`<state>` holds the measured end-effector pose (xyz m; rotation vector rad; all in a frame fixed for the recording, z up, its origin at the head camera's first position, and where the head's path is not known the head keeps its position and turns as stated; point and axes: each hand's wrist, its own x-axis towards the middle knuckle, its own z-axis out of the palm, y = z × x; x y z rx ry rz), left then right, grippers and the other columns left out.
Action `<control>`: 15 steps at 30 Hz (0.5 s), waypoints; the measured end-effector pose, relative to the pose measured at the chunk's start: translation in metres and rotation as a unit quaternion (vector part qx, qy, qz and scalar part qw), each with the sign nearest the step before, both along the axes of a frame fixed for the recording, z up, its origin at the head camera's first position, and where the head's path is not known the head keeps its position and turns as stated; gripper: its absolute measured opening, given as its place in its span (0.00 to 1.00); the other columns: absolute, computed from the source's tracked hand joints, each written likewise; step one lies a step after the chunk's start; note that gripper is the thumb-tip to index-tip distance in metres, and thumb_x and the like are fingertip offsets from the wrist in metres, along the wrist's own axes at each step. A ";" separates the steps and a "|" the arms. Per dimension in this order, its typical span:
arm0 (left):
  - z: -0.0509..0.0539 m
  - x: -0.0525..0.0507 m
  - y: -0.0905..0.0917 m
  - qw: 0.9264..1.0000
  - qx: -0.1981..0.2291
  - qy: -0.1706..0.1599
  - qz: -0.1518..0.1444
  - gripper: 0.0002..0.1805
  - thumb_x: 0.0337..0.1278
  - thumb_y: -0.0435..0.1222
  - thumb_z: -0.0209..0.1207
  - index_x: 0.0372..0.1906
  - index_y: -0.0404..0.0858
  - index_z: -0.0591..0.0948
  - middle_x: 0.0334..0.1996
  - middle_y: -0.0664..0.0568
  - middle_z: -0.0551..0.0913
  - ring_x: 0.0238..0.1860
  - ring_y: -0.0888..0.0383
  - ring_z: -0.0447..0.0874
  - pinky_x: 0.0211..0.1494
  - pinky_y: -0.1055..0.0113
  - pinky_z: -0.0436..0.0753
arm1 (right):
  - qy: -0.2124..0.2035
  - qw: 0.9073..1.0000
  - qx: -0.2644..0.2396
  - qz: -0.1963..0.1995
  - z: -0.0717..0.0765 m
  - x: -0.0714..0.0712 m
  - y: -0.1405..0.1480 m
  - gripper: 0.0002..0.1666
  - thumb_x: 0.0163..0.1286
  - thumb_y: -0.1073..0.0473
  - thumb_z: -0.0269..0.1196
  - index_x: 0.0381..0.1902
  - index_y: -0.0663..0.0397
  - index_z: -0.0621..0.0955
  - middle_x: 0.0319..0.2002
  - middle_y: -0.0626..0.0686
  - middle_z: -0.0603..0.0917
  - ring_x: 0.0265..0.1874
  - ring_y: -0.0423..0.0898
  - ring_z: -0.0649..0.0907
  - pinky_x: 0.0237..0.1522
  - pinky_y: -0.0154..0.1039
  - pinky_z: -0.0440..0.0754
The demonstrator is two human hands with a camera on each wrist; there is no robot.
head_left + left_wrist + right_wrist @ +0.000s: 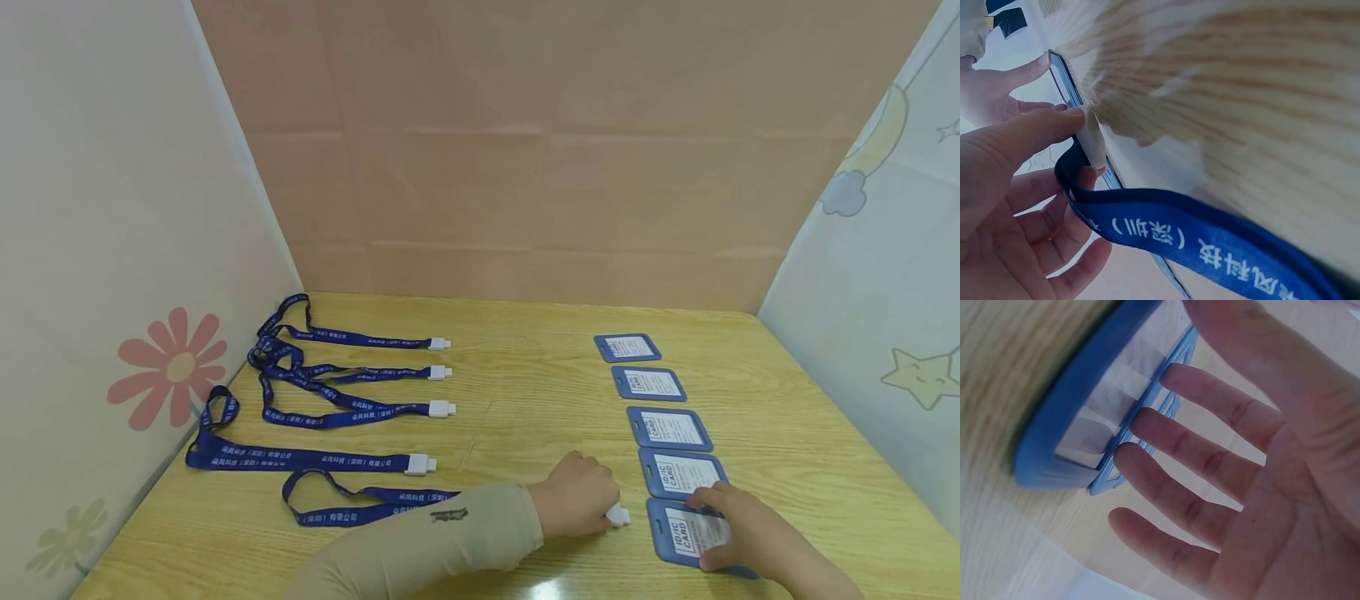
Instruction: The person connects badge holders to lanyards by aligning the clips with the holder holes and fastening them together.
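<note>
My left hand [579, 497] pinches the white plastic clip [618, 516] of a blue lanyard [1166, 228] between thumb and fingers, just left of the nearest card holder. The strap trails left over the table, partly covered by my sleeve in the head view. My right hand [738, 529] lies over that blue ID card holder [675, 533], thumb by its near edge and fingertips by its far edge. In the right wrist view its fingers look nearly straight. The holder lies flat, its slotted end toward the clip, with a small gap between them.
Several more blue card holders [670, 428] form a column beyond my right hand. On the left, several blue lanyards [300, 458] lie with white clips [442, 408] pointing right. Fabric walls [525, 183] enclose the wooden table [525, 367].
</note>
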<state>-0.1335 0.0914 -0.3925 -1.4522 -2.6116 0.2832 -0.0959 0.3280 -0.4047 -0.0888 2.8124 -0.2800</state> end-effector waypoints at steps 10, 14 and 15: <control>0.004 0.001 0.006 1.000 -0.016 -0.021 0.008 0.09 0.46 0.51 0.65 0.20 0.55 0.80 0.24 0.65 0.81 0.24 0.67 0.72 0.28 0.73 0.65 | -0.011 1.000 -0.002 -0.007 0.002 0.000 -0.002 0.39 0.31 0.47 0.77 0.46 0.53 0.80 0.48 0.62 0.80 0.44 0.56 0.79 0.48 0.61 0.74; 0.003 0.002 0.008 0.999 -0.014 -0.028 0.014 0.10 0.44 0.49 0.66 0.18 0.55 0.78 0.22 0.66 0.79 0.23 0.66 0.70 0.27 0.73 0.62 | -0.010 1.000 -0.003 -0.007 0.002 0.001 -0.002 0.39 0.31 0.47 0.77 0.45 0.53 0.80 0.49 0.64 0.79 0.46 0.60 0.79 0.48 0.62 0.74; 0.002 0.002 0.009 0.999 -0.013 -0.031 0.016 0.10 0.44 0.49 0.66 0.18 0.54 0.78 0.21 0.66 0.79 0.23 0.66 0.69 0.27 0.73 0.61 | -0.010 1.000 -0.003 -0.006 0.002 0.001 -0.002 0.39 0.31 0.47 0.77 0.45 0.53 0.80 0.49 0.65 0.79 0.47 0.61 0.78 0.48 0.62 0.74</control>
